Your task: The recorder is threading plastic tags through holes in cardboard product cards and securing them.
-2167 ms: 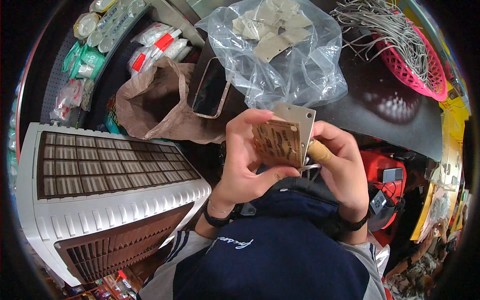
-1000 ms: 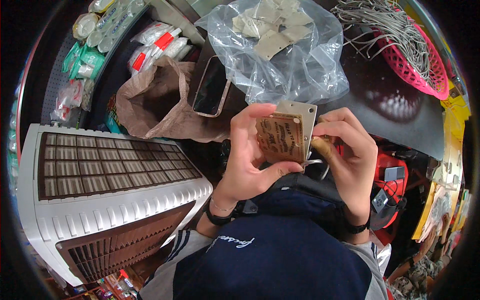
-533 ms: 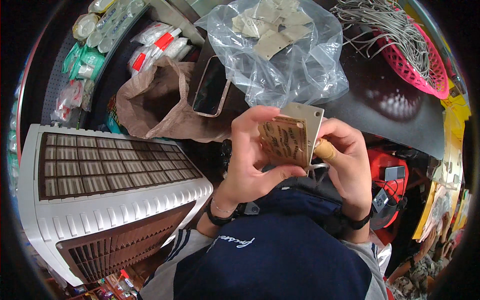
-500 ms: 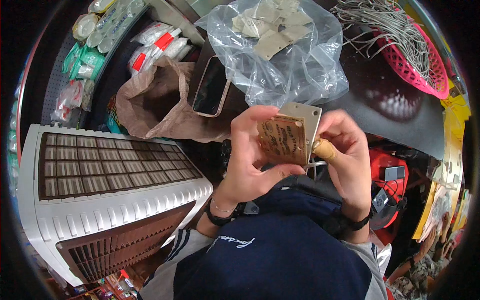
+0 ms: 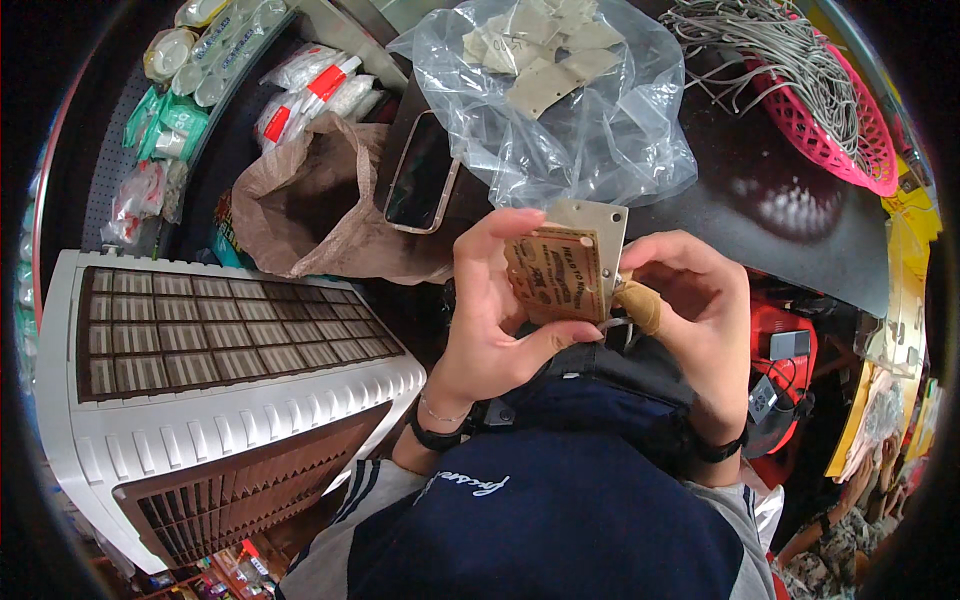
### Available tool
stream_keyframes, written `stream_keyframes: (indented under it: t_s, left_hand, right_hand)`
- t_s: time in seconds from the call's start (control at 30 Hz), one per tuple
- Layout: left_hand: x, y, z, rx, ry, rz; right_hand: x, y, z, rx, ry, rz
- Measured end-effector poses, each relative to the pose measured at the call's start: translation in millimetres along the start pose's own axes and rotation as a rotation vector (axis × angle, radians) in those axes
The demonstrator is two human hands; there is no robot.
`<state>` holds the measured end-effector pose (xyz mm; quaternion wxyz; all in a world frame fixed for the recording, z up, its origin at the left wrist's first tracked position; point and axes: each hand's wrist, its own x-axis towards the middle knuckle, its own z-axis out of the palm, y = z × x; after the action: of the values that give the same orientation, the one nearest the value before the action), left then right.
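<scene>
My left hand is closed around a brown printed tag and a pale card with punched holes. The card stands up behind the tag, tilted, its far corner sticking out. At the card's right edge, my right hand pinches with thumb and forefinger, and its thumb wears a tan wrap. A short grey cord shows just below that thumb, and its end is hidden by the fingers. Beyond the hands, a clear plastic bag lies on the table with several pale cards in it.
A pink basket of grey cords stands at the far right of the dark table. Left of the bag are a phone and an open brown sack. A white air cooler fills the left; a red object sits lower right.
Both hands have shifted slightly: the tag and card moved a little left and turned more toward view. My right fingers have drawn slightly away from the card's edge.
</scene>
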<state>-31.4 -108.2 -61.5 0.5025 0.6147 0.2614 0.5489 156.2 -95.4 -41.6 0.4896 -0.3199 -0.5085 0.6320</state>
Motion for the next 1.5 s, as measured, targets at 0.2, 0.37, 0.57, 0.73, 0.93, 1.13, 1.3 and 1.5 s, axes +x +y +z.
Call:
stream_keyframes:
  t_s: [0.2, 0.37, 0.57, 0.73, 0.93, 1.13, 1.3, 1.5]
  left_hand:
    - [-0.7, 2.2, 0.7, 0.002, -0.016, -0.028]
    - [-0.1, 1.3, 0.3, 0.018, -0.062, -0.011]
    - [2.2, 4.0, 1.5, 0.029, -0.056, 0.009]
    - [4.2, 5.0, 0.4, 0.058, -0.095, 0.03]
    - [0.7, 5.1, 0.0, 0.115, -0.034, -0.016]
    - [-0.7, 3.6, 1.0, 0.098, -0.029, -0.035]
    - [-1.1, 1.7, 1.6, 0.264, 0.007, -0.022]
    - [5.9, 3.7, 1.6, 0.384, -0.099, 0.138]
  right_hand:
    - [0.7, 1.3, -3.6, 0.171, -0.055, 0.12]
    - [0.7, 6.8, -3.0, 0.188, -0.05, 0.086]
    - [1.9, 7.3, 0.6, 0.071, 0.01, -0.127]
    - [1.7, 15.7, -2.9, 0.167, -0.002, -0.153]
    - [-0.4, 2.5, 6.8, 0.141, 0.134, -0.116]
    - [-1.1, -1.6, 4.9, -0.261, 0.07, -0.262]
    - [-1.6, -0.8, 3.5, -0.424, 0.088, -0.307]
    - [-0.6, 2.0, 2.7, -0.504, 0.105, -0.301]
